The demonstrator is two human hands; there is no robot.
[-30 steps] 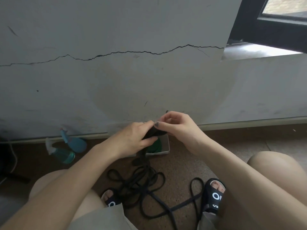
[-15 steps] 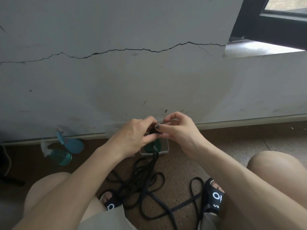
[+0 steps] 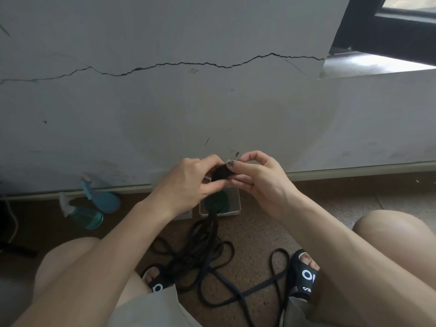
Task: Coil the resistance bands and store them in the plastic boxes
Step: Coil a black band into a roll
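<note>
Winding the black band (image 3: 219, 173) into a small tight roll, I hold it up above the box (image 3: 236, 204), which sits on the floor against the wall. My left hand (image 3: 188, 182) curls round the roll from the near side, thumb under it, and my right hand (image 3: 256, 175) pinches its far edge between thumb and forefinger. So both grips are closed on the same roll.

From the roll the band's free tail drops straight down past the front of the box into a loose tangle (image 3: 203, 256) on the floor, nearer me than the box, between my sandals. A green coil (image 3: 221, 199) already lies inside the box. A second box seems to sit just left of it, mostly hidden behind my left wrist; I can't tell what it holds.

To do this turn well, I judge the roll should stay flat, each wrap landing square on the one below, with the left thumb pressing so nothing springs loose while the right fingers reach for a new bite. The tail needs light tension, not a hard pull, since the heap below looks knotted and could snag or drag up whole. Most of the band is not yet wound, so I reckon this band is early in its coiling.

Two spray bottles (image 3: 94, 208) lie well left of the box.
</note>
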